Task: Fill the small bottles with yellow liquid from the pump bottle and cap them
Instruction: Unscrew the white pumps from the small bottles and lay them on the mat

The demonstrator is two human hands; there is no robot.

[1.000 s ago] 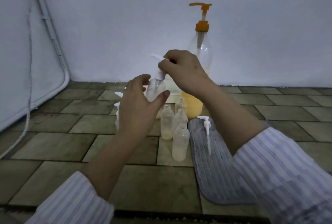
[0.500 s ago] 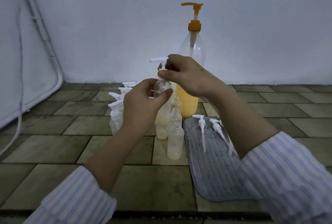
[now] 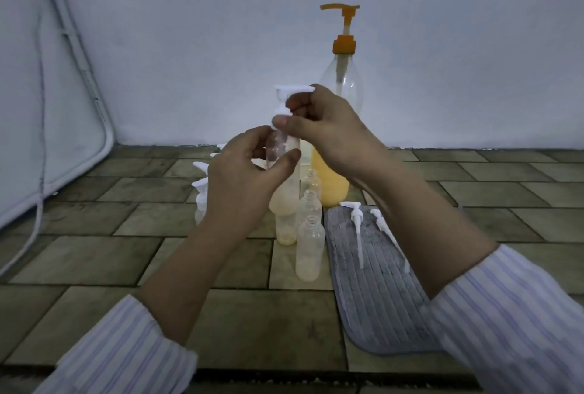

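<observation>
My left hand [image 3: 240, 185] grips a small clear bottle [image 3: 279, 153] held up above the floor, yellow liquid in its bottom. My right hand [image 3: 328, 131] pinches the white pump cap [image 3: 290, 92] sitting on that bottle's neck. Behind them stands the tall pump bottle [image 3: 339, 128] with an orange pump, yellow liquid in its lower part. Three uncapped small bottles [image 3: 309, 248] with a little yellow liquid stand in a row below my hands. Two loose white pump caps [image 3: 357, 220] lie on the grey mat [image 3: 376, 292].
Several capped small bottles [image 3: 200, 191] stand to the left, partly hidden by my left hand. The floor is brown tile. A white wall rises behind, and a white cord [image 3: 38, 204] and padded edge run along the left.
The cap's nozzle has turned from pointing left to pointing right as my right hand twists it. The bottle stays in my left hand. The view has shifted slightly.
</observation>
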